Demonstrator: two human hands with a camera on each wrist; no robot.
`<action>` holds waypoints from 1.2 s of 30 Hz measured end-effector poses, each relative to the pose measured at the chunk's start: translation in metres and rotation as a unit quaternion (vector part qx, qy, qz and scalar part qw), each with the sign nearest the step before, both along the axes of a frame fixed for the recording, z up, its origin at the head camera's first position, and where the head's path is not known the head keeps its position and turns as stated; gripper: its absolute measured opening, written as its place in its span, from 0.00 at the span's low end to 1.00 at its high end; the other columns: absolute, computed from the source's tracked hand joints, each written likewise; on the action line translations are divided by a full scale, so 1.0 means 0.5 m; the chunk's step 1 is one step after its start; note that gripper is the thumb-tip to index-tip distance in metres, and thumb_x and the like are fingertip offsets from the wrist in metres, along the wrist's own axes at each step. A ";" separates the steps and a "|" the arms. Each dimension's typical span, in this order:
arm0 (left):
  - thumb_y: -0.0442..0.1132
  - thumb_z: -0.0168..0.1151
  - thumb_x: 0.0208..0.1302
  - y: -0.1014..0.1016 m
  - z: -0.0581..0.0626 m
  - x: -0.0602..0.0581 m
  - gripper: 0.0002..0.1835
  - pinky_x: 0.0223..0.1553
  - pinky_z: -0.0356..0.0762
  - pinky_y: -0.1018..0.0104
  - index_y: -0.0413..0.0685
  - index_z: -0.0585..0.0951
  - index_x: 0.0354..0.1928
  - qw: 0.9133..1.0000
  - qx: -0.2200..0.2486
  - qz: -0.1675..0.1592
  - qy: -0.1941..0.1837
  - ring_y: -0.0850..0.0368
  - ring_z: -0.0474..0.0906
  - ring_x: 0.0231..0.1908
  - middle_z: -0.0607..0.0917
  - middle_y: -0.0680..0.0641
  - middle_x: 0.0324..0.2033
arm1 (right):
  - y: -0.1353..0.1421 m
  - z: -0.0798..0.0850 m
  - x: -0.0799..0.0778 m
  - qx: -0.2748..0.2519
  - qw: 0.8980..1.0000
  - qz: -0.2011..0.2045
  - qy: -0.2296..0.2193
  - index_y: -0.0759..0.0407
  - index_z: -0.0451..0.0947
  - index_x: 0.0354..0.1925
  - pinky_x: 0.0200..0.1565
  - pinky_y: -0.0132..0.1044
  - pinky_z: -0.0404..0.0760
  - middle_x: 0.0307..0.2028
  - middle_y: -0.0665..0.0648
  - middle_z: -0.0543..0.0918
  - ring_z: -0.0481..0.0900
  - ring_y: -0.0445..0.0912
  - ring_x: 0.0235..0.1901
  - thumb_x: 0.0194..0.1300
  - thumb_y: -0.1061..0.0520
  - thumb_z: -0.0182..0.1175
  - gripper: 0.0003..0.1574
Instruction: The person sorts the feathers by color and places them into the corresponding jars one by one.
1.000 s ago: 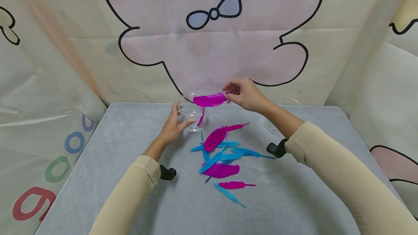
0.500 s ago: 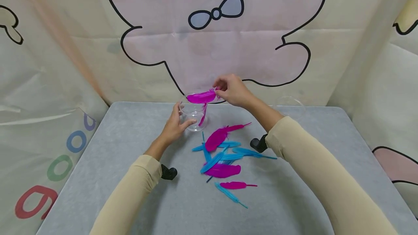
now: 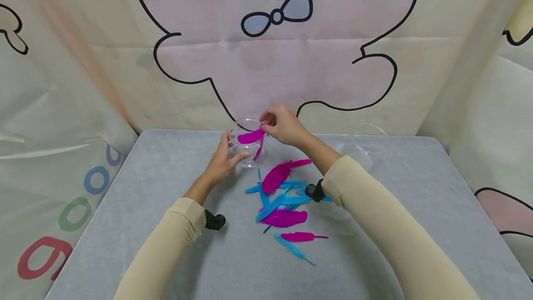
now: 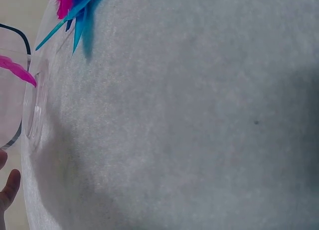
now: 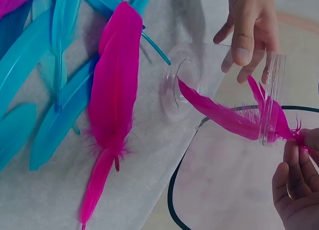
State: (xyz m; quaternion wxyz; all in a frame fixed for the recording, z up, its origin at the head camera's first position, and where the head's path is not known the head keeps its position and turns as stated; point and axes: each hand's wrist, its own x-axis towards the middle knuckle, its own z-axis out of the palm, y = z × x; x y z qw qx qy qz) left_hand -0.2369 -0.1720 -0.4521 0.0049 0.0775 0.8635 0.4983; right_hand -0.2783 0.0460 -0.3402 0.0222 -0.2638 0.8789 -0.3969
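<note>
My left hand (image 3: 220,160) holds a clear plastic cup (image 3: 240,152) upright at the back of the table, thumb on one side and fingers on the other. One magenta feather (image 3: 258,152) stands slanted inside it. Between the thumb and fingers of my right hand (image 3: 284,126) is the end of another magenta feather (image 3: 250,137); its broad part dips below the rim. The right wrist view shows this pinched feather (image 5: 279,118) entering the cup's mouth, with the first feather (image 5: 214,110) behind the clear wall. Only a few left fingers (image 4: 11,186) appear in the left wrist view.
A loose pile of blue feathers (image 3: 272,205) and magenta feathers (image 3: 283,218) lies mid-table. A second clear cup (image 3: 370,138) stands at the back right, partly behind the right forearm. A printed cloth (image 3: 266,68) hangs behind the grey table (image 3: 179,253).
My right hand has moved left and lowered the magenta feather from above the rim into the cup's mouth. The left hand and cup stay almost in place.
</note>
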 end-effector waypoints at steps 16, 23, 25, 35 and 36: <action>0.53 0.66 0.66 0.003 -0.002 -0.002 0.50 0.68 0.58 0.37 0.55 0.44 0.78 1.000 0.000 -0.004 0.000 0.39 0.58 0.71 0.61 0.40 0.72 | 0.040 -0.001 0.011 0.012 1.000 0.008 -0.010 0.62 0.80 0.55 0.44 0.43 0.85 0.47 0.61 0.84 0.81 0.54 0.44 0.64 0.59 0.68 0.22; 0.54 0.66 0.65 0.001 -0.001 -0.001 0.50 0.68 0.59 0.39 0.58 0.44 0.78 1.000 -0.008 -0.008 -0.002 0.40 0.58 0.72 0.60 0.40 0.73 | 0.107 0.000 0.046 0.020 0.998 0.052 -0.006 0.64 0.80 0.54 0.45 0.44 0.84 0.43 0.60 0.84 0.84 0.52 0.39 0.61 0.61 0.69 0.23; 0.54 0.66 0.65 0.000 -0.001 0.000 0.51 0.68 0.59 0.38 0.58 0.43 0.79 1.000 -0.008 -0.007 0.000 0.40 0.59 0.72 0.60 0.40 0.73 | 0.128 -0.005 0.062 0.017 0.997 0.070 -0.010 0.64 0.80 0.54 0.45 0.44 0.84 0.42 0.59 0.84 0.84 0.50 0.37 0.61 0.61 0.70 0.23; 0.51 0.70 0.63 -0.002 0.005 -0.001 0.52 0.66 0.63 0.39 0.52 0.46 0.78 1.000 -0.004 -0.001 0.008 0.40 0.63 0.69 0.61 0.39 0.72 | 0.230 -0.083 0.157 0.025 0.988 0.127 -0.079 0.60 0.80 0.54 0.42 0.39 0.85 0.43 0.58 0.85 0.83 0.44 0.36 0.59 0.59 0.72 0.24; 0.51 0.70 0.62 -0.002 0.004 -0.002 0.52 0.66 0.63 0.39 0.52 0.46 0.78 1.000 -0.003 -0.001 0.010 0.40 0.63 0.69 0.62 0.39 0.72 | 0.237 -0.091 0.163 0.022 0.988 0.129 -0.088 0.60 0.80 0.54 0.43 0.39 0.85 0.43 0.59 0.84 0.83 0.44 0.36 0.59 0.59 0.72 0.24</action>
